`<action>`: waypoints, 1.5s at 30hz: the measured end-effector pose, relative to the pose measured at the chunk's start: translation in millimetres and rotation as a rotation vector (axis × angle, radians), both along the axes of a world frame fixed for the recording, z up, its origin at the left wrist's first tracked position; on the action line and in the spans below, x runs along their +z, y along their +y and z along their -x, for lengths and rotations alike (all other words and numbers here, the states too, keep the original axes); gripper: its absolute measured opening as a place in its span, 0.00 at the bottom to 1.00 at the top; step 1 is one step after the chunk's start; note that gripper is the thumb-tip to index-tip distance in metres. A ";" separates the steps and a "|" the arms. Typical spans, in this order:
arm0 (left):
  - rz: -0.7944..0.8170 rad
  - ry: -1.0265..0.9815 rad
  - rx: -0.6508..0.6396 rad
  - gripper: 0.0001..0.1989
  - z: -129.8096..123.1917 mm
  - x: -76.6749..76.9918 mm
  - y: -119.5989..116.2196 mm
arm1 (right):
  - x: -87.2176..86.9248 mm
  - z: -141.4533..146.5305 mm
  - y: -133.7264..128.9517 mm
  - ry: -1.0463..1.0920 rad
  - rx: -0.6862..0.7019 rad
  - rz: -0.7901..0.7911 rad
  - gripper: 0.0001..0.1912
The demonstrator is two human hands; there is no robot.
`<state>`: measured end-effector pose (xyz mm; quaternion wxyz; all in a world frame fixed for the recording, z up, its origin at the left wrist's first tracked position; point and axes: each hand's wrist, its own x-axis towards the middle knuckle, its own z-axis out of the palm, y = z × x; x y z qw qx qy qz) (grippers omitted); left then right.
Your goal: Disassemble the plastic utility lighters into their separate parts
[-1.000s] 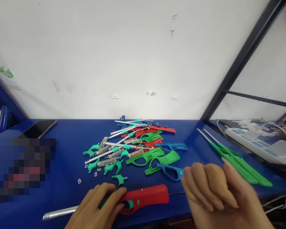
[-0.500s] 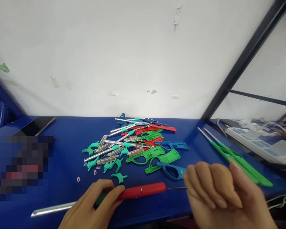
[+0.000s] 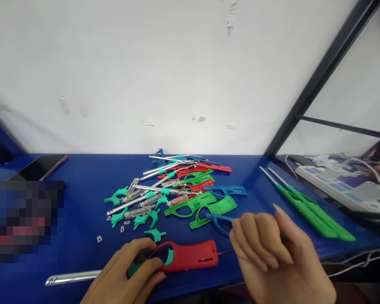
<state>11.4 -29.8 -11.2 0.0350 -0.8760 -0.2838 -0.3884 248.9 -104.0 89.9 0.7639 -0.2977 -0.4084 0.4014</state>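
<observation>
My left hand (image 3: 129,270) is closed around the front of a red lighter-like tool (image 3: 194,255), near its teal trigger. The tool's silver tube (image 3: 72,277) points left from under the hand. My right hand (image 3: 266,249) has its fingers curled, palm toward me, just right of the red handle. A thin dark shaft (image 3: 225,252) runs from those fingers to the handle's end; the rest of it is hidden in the hand. Behind lie green half shells (image 3: 220,207), teal triggers (image 3: 155,234), silver tubes (image 3: 123,207) and clear cartridges (image 3: 137,212).
Two green assembled lighters (image 3: 313,211) lie at the right. A white power strip (image 3: 342,188) with cables sits beyond the dark metal frame (image 3: 316,80). At the far left is a phone (image 3: 38,166), with a pixelated area before it. A white wall stands behind the blue table (image 3: 82,181).
The red tool has rolled from its narrow edge to show its broad side and trigger opening. My right hand has moved left, closer to the handle. The view has shifted slightly.
</observation>
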 end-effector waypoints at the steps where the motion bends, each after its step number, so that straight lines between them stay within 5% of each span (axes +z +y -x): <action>1: 0.006 0.001 0.006 0.21 0.3 -1.7 0.4 | -1.3 0.3 1.3 -0.003 -0.003 0.009 0.32; 10: 0.094 0.036 -0.093 0.21 -1.0 9.7 2.4 | -13.7 -1.2 11.1 -0.149 -0.016 0.032 0.29; 17: 0.014 0.058 -0.084 0.22 -6.2 22.0 1.1 | -15.5 -8.1 14.0 -0.625 -0.271 0.005 0.19; 22: 0.013 0.053 -0.086 0.21 -2.8 17.5 -0.5 | -14.8 -23.0 12.0 -0.483 -0.311 0.020 0.13; 27: 0.005 0.058 -0.076 0.20 -0.9 13.0 0.5 | -11.3 -35.1 5.4 -0.719 -0.160 0.013 0.14; 35: -0.016 0.043 -0.080 0.20 -5.8 21.4 -0.1 | -12.8 -29.7 4.4 -0.851 -0.400 0.026 0.14; 39: -0.023 0.070 -0.084 0.19 -4.9 19.3 -1.1 | -11.9 -27.8 3.7 -0.797 -0.346 0.033 0.03; 45: -0.047 0.081 -0.079 0.18 -4.6 21.0 0.2 | -17.2 -30.3 7.4 -0.684 -0.237 -0.004 0.10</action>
